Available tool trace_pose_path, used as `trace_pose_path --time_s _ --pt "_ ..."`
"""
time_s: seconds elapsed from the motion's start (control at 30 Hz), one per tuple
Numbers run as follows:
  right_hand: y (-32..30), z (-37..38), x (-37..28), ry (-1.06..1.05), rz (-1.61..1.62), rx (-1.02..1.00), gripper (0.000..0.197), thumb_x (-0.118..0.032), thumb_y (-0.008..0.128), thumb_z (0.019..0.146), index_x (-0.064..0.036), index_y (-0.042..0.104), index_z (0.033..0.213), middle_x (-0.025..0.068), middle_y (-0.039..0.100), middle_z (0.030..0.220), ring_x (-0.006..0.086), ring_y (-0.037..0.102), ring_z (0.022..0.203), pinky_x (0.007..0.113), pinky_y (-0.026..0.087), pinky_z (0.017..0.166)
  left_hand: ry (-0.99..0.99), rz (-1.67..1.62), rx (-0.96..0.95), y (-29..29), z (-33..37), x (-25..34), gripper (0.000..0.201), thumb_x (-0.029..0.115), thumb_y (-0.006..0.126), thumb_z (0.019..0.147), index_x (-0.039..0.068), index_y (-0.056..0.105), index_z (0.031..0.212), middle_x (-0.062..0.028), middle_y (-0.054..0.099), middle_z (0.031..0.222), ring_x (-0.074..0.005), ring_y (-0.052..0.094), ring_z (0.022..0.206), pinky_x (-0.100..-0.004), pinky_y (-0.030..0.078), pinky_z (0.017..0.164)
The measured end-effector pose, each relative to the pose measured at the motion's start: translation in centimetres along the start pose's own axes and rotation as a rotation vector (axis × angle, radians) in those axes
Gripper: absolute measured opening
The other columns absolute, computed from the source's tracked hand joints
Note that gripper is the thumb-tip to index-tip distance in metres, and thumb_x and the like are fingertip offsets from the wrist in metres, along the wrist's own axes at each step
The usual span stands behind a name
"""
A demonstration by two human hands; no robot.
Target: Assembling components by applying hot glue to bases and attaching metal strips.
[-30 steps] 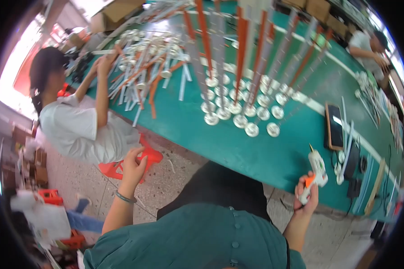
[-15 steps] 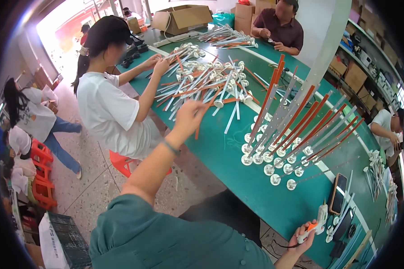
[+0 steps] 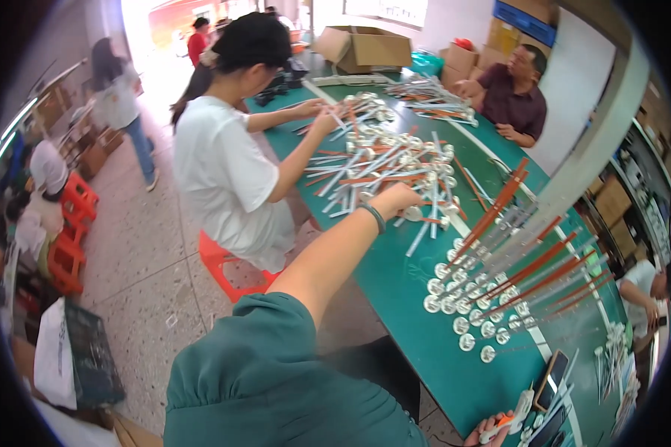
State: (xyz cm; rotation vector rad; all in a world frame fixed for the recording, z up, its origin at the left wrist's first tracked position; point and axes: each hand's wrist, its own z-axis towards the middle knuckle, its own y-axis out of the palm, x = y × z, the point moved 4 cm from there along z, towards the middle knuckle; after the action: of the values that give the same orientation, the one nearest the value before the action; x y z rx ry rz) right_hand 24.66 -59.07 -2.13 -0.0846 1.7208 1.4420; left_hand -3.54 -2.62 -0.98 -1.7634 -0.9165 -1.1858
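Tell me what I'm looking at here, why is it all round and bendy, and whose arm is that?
A person wears a camera on their head, looking down; its wide lens bends straight edges. The long arm is theirs: the left hand reaches into a heap of rods, white and orange with round metal ends, on a green table. It looks closed around some. Their right hand, at the bottom edge, holds a white and orange tool. More rods stand in rows. Other people work nearby.
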Motion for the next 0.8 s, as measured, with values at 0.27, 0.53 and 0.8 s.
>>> trace_pose_path --time_s 0.27,0.53,0.8 --pt "0.2 0.1 0.0 0.002 -0.126 0.079 0.033 -0.028 0.057 0.094 -0.0061 0.048 0.116 0.0016 0.057 0.095 0.0124 0.047 0.062 0.023 0.037 0.046 0.215 -0.782 -0.238 2.1 -14.7 -0.4 0.018 0.015 0.065 0.084 0.008 0.060 0.101 -0.0010 0.063 0.084 -0.0101 0.061 0.072 -0.0263 0.050 0.062" --pt "0.6 -0.3 0.2 -0.060 -0.191 0.224 0.029 -0.028 0.054 0.094 -0.0062 0.049 0.114 0.0017 0.057 0.094 0.0121 0.049 0.063 0.023 0.036 0.044 0.394 -0.351 -0.201 7.3 -22.2 -1.1 0.012 0.012 0.061 0.089 0.002 0.060 0.096 -0.0047 0.063 0.082 -0.0114 0.063 0.074 -0.0264 0.051 0.061" --pt "-0.2 -0.1 0.0 -0.055 -0.157 0.078 0.031 -0.029 0.056 0.094 -0.0040 0.053 0.112 0.0065 0.060 0.095 0.0158 0.052 0.063 0.026 0.041 0.049 0.737 0.048 -0.182 13.3 -28.0 2.0 0.011 0.007 0.064 0.084 0.000 0.059 0.091 -0.0108 0.063 0.081 -0.0199 0.064 0.074 -0.0320 0.050 0.066"
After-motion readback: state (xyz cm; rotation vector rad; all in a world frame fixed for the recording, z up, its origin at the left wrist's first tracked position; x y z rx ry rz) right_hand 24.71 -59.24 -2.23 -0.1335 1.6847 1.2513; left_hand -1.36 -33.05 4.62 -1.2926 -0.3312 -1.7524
